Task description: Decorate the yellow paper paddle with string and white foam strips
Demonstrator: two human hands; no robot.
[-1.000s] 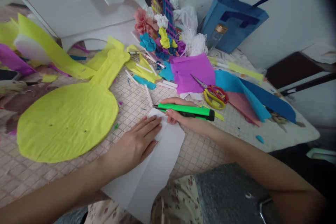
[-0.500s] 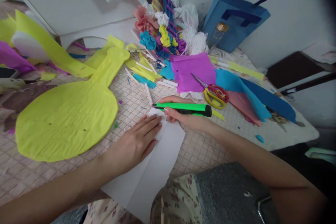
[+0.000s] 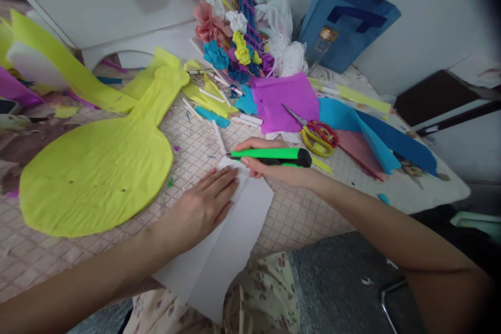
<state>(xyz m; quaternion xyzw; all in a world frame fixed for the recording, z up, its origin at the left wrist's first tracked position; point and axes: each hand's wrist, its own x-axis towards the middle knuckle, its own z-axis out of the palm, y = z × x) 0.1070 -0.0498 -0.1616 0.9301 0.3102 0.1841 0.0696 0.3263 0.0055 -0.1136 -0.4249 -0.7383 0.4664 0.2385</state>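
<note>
My left hand [image 3: 209,198] lies flat with fingers stretched out, pressing a white sheet of paper [image 3: 235,235] onto the table. The sheet has a lengthwise crease and hangs over the near table edge. In my right hand [image 3: 260,167] is a green and black box cutter [image 3: 274,155], its tip pointing left at the paper's top end. A thin white strip [image 3: 219,136] lies just beyond that tip. To the left rests a yellow guitar-shaped piece [image 3: 97,172] with small holes in its body.
Red and yellow scissors [image 3: 319,136] lie beside purple paper [image 3: 285,102]. Blue paper [image 3: 376,141] spreads to the right. A decorated guitar with paper flowers [image 3: 235,36], a blue bag [image 3: 348,21] and a small bottle [image 3: 320,46] stand at the back.
The view has shifted slightly, so everything sits a little higher and further left. Both hands, the box cutter and the paper keep nearly the same places relative to each other.
</note>
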